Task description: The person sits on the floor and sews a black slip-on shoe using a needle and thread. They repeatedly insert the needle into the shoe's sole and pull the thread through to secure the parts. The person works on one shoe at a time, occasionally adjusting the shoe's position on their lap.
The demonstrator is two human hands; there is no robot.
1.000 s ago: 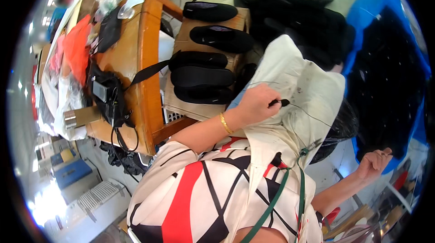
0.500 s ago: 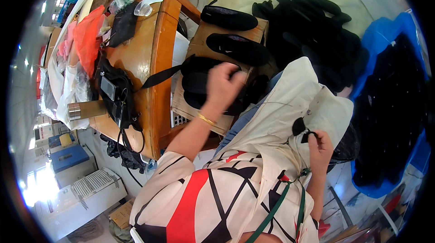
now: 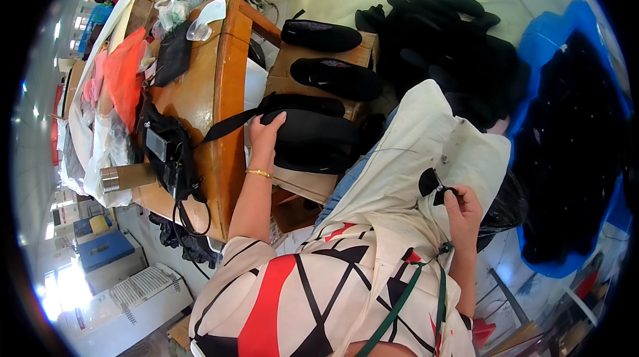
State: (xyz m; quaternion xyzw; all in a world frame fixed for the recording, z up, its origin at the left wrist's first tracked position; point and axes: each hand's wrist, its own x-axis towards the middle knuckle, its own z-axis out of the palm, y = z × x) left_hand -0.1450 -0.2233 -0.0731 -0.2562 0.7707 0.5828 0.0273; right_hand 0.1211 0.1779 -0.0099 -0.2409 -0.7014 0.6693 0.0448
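At the near end of the cardboard box, my left hand (image 3: 264, 136) grips the end of a black cloth shoe (image 3: 318, 141), with the thumb on top and the fingers hidden beneath. Another dark shoe lies right behind it. Farther back on the same box rest two more black shoes, a middle one (image 3: 338, 79) and a far one (image 3: 321, 35). Over the cream apron on my lap, my right hand (image 3: 464, 212) pinches a small black bow (image 3: 429, 182) with a bright spot at its centre. The bow's lower part is partly covered by the fingertips.
A heap of black shoes (image 3: 452, 51) lies beyond my knees. On the right stands a blue-lined container (image 3: 542, 44) of black pieces with bright dots. The wooden table (image 3: 200, 104) at left carries a black bag (image 3: 163, 141), a steel flask (image 3: 126, 177) and an orange plastic bag (image 3: 126, 57).
My left hand has moved left and nearer, from above the near shoes to the end of one, closing on it. My right hand keeps the bow almost in place. The view has shifted slightly.
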